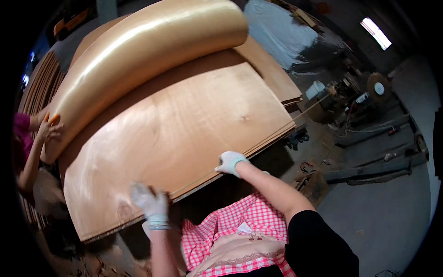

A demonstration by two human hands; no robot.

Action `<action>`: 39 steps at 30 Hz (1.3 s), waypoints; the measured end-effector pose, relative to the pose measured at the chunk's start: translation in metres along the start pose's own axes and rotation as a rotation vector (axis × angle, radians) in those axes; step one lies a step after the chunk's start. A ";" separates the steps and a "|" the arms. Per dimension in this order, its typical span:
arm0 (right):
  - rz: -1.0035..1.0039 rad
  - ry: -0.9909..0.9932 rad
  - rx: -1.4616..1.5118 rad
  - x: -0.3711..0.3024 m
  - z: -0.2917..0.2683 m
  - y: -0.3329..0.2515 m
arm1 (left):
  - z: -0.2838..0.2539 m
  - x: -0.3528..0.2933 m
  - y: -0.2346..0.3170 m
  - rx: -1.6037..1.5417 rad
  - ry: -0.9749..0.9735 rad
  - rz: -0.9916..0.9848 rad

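Observation:
A broad stack of thin wood veneer sheets lies in front of me, its near edge facing me. My right hand, in a white glove with a pale blue cuff, has its fingers closed at this edge. A thin pale strip runs along the edge and appears to pass through these fingers. My left hand, gloved too, is over the edge further left, its fingers apart and blurred by motion. Nothing shows in it. A large curled sheet of veneer arches over the far side of the stack.
At the left, another person's bare hand touches the curled sheet. More sheets lie behind the stack. Machinery with a round disc and a white bucket stand at the right. Plastic-wrapped goods are at the back.

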State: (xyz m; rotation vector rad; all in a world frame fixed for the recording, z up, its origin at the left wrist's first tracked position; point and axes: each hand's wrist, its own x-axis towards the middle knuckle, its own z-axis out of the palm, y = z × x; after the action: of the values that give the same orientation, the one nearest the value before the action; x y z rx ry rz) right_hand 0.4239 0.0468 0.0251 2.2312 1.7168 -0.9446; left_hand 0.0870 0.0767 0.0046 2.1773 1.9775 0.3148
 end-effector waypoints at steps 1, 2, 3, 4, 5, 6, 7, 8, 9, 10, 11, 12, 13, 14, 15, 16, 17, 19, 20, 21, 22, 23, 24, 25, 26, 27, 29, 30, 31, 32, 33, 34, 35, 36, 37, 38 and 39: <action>0.005 0.012 0.013 -0.001 0.000 -0.002 | 0.011 -0.007 0.040 -0.023 -0.046 0.088; 0.012 0.005 0.028 -0.003 -0.002 -0.002 | 0.015 -0.014 0.075 -0.050 -0.065 0.130; 0.019 -0.001 0.044 -0.006 -0.003 -0.002 | 0.019 -0.015 0.100 -0.076 -0.085 0.171; 0.001 0.006 0.046 -0.005 -0.001 -0.003 | 0.025 -0.013 0.112 -0.030 -0.121 0.192; -0.015 0.015 0.051 -0.005 0.000 -0.002 | 0.030 -0.012 0.114 -0.033 -0.126 0.182; -0.039 -0.028 0.140 -0.006 -0.002 0.005 | 0.036 -0.012 0.110 -0.038 -0.131 0.169; -0.074 -0.051 0.192 -0.011 -0.012 0.012 | 0.041 -0.009 0.106 -0.038 -0.134 0.155; -0.078 -0.024 0.171 -0.014 -0.019 0.029 | 0.040 -0.009 0.106 -0.049 -0.129 0.148; -0.083 0.002 0.148 -0.017 -0.030 0.050 | 0.040 -0.008 0.104 -0.039 -0.137 0.139; -0.053 -0.008 0.172 -0.016 -0.038 0.082 | 0.037 -0.007 0.107 -0.044 -0.144 0.133; -0.030 -0.007 0.183 -0.016 -0.048 0.118 | 0.035 -0.008 0.109 -0.047 -0.155 0.125; -0.037 0.050 0.197 -0.019 -0.058 0.152 | 0.034 -0.008 0.109 -0.041 -0.157 0.123; -0.036 0.025 0.171 -0.020 -0.069 0.190 | 0.034 -0.008 0.109 -0.035 -0.157 0.122; -0.010 0.054 0.165 -0.026 -0.085 0.214 | 0.034 -0.008 0.105 -0.024 -0.155 0.108; 0.071 0.119 0.168 -0.029 -0.088 0.259 | 0.038 -0.008 0.106 -0.027 -0.159 0.126; 0.187 0.110 0.158 -0.032 -0.101 0.283 | 0.039 -0.008 0.100 -0.017 -0.157 0.125; 0.222 0.144 0.092 -0.038 -0.113 0.303 | 0.040 -0.009 0.099 -0.011 -0.156 0.123; 0.322 0.201 0.039 -0.041 -0.119 0.345 | 0.039 -0.010 0.103 -0.014 -0.161 0.127; 0.348 0.184 0.047 -0.036 -0.120 0.353 | 0.039 -0.011 0.100 -0.015 -0.158 0.127; 0.375 0.167 0.054 -0.033 -0.119 0.359 | 0.040 -0.011 0.099 -0.018 -0.156 0.127; 0.388 0.159 0.083 -0.028 -0.115 0.363 | 0.039 -0.011 0.101 -0.013 -0.158 0.123; 0.401 0.151 0.111 -0.022 -0.110 0.364 | 0.041 -0.011 0.101 -0.002 -0.159 0.125; 0.416 0.144 0.138 -0.017 -0.106 0.366 | 0.043 -0.011 0.100 0.008 -0.161 0.127; 0.479 0.214 0.198 -0.012 -0.100 0.374 | 0.046 -0.010 0.099 0.020 -0.162 0.128; 0.543 0.285 0.259 -0.010 -0.091 0.383 | 0.046 -0.010 0.100 0.013 -0.153 0.140; 0.608 0.356 0.319 -0.012 -0.082 0.394 | 0.048 -0.011 0.102 0.005 -0.144 0.152; 0.787 0.678 0.531 -0.017 -0.066 0.398 | 0.048 -0.011 0.100 -0.007 -0.137 0.147; 0.838 0.857 0.666 -0.023 -0.053 0.391 | 0.048 -0.011 0.101 -0.016 -0.140 0.141; 0.792 0.932 0.620 -0.027 -0.046 0.381 | 0.048 -0.012 0.101 -0.022 -0.141 0.129; 0.718 0.795 0.558 -0.029 -0.052 0.348 | 0.041 -0.015 0.096 -0.008 -0.136 0.093; 0.554 1.081 0.577 -0.037 -0.037 0.337 | 0.044 -0.015 0.100 -0.009 -0.110 0.122; 0.432 0.982 0.676 -0.046 -0.036 0.315 | 0.045 -0.015 0.096 -0.085 -0.044 0.149; 0.322 1.022 0.569 -0.052 -0.024 0.295 | 0.046 -0.014 0.094 -0.161 0.024 0.191; 0.223 0.953 0.689 -0.058 -0.013 0.260 | 0.044 -0.017 0.092 -0.241 0.095 0.198; 0.131 0.951 0.705 -0.067 -0.005 0.219 | 0.039 -0.024 0.096 -0.322 0.171 0.209; 0.064 0.878 0.711 -0.075 0.012 0.193 | 0.025 -0.034 0.117 -0.409 0.134 0.304; -0.013 0.718 0.798 -0.083 0.022 0.157 | 0.005 -0.050 0.135 -0.484 0.098 0.391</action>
State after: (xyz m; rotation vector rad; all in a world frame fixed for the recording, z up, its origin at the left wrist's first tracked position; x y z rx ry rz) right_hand 0.5481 -0.0815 0.0189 3.4114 1.7857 -1.0313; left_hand 0.2126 0.0141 0.0350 2.2200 1.3112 0.8685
